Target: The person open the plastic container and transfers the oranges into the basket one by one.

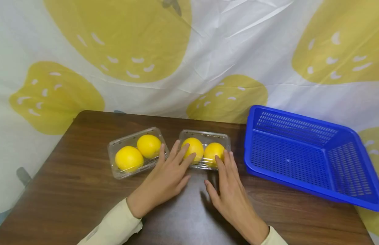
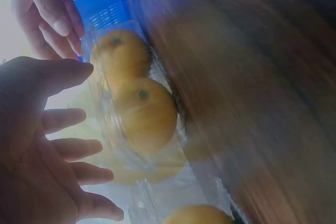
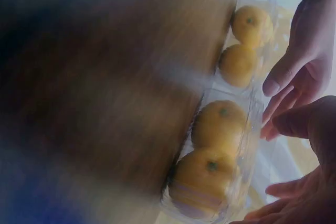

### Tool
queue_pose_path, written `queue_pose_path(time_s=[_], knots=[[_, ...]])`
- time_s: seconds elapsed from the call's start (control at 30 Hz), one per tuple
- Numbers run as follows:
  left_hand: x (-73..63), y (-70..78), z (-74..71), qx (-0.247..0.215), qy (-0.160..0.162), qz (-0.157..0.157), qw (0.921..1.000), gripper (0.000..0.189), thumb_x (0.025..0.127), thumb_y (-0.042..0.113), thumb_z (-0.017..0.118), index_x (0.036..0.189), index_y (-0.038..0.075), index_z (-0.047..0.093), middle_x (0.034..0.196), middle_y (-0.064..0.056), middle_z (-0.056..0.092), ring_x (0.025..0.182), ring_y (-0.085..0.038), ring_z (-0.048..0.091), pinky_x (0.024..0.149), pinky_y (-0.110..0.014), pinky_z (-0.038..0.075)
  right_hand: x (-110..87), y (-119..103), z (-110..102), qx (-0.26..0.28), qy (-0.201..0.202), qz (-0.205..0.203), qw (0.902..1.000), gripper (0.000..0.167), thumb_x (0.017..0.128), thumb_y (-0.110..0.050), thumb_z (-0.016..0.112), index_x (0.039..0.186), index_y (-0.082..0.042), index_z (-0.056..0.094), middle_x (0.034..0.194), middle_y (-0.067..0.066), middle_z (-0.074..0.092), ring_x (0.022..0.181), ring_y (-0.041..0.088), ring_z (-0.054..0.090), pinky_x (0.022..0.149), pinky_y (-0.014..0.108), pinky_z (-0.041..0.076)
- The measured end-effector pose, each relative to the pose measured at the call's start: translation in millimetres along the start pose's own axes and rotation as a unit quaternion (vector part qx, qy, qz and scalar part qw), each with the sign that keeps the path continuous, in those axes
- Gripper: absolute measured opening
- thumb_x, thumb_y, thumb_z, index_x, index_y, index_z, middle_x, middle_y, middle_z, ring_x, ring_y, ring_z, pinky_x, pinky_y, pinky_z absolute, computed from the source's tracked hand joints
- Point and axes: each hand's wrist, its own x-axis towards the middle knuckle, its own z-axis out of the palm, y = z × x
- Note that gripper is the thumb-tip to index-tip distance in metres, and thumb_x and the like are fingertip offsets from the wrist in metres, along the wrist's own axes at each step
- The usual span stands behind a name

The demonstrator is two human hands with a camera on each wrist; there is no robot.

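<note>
Two clear plastic clamshell boxes, each with two yellow-orange oranges inside, stand side by side on the table. Spread fingers of my left hand overlap the near left corner of the right box in the head view. My right hand has its fingertips at that box's near right corner, over the orange. The left box is tilted at an angle, just left of my left fingers. In the left wrist view, my left fingers are extended beside the box, around nothing. Through the plastic, green stem ends show on the oranges.
A blue perforated plastic basket stands at the right, overhanging the table's right edge. Behind the dark wood table hangs a white cloth with large yellow fruit prints.
</note>
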Motion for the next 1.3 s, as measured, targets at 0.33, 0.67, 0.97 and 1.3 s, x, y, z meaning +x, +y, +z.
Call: queue_pose_path(time_s=[0.33, 0.67, 0.97, 1.3], knots=[[15.3, 5.2, 9.6, -0.002, -0.019, 0.016, 0.9997, 0.069, 0.105, 0.033, 0.076, 0.164, 0.008, 0.049, 0.171, -0.024, 0.043, 0.157, -0.055, 0.036, 0.117, -0.080, 0.037, 7.6, 7.6, 0.4, 0.032, -0.029, 0.090, 0.9950, 0.089, 0.096, -0.014, 0.085, 0.163, 0.013, 0.032, 0.171, 0.042, 0.024, 0.160, 0.058, 0.026, 0.125, 0.073, 0.030], [27.5, 3.7, 12.6, 0.021, -0.023, 0.032, 0.9990, 0.067, 0.105, 0.035, 0.075, 0.161, 0.006, 0.050, 0.169, -0.026, 0.045, 0.156, -0.056, 0.038, 0.115, -0.078, 0.043, 15.7, 14.1, 2.3, 0.095, -0.065, 0.174, 0.9780, 0.092, 0.104, -0.017, 0.077, 0.170, 0.011, 0.018, 0.173, 0.040, 0.022, 0.160, 0.054, 0.030, 0.129, 0.067, 0.029], [36.4, -10.2, 8.1, -0.011, -0.063, 0.024, 0.9977, 0.065, 0.106, 0.030, 0.075, 0.161, 0.008, 0.049, 0.172, -0.028, 0.038, 0.157, -0.058, 0.034, 0.114, -0.078, 0.043, 23.0, 19.5, 3.0, 0.153, -0.069, 0.242, 0.9556, 0.095, 0.105, -0.019, 0.074, 0.171, 0.009, 0.012, 0.172, 0.036, 0.031, 0.157, 0.048, 0.038, 0.129, 0.062, 0.031], [47.7, -18.5, 0.3, -0.070, -0.135, 0.025, 0.9880, 0.069, 0.107, 0.029, 0.074, 0.167, 0.010, 0.044, 0.178, -0.026, 0.026, 0.162, -0.055, 0.023, 0.118, -0.076, 0.039, 14.3, 46.1, 24.7, 0.142, -0.034, 0.247, 0.9579, 0.101, 0.101, -0.039, 0.076, 0.171, 0.006, 0.020, 0.165, 0.041, 0.039, 0.149, 0.054, 0.047, 0.124, 0.065, 0.038]])
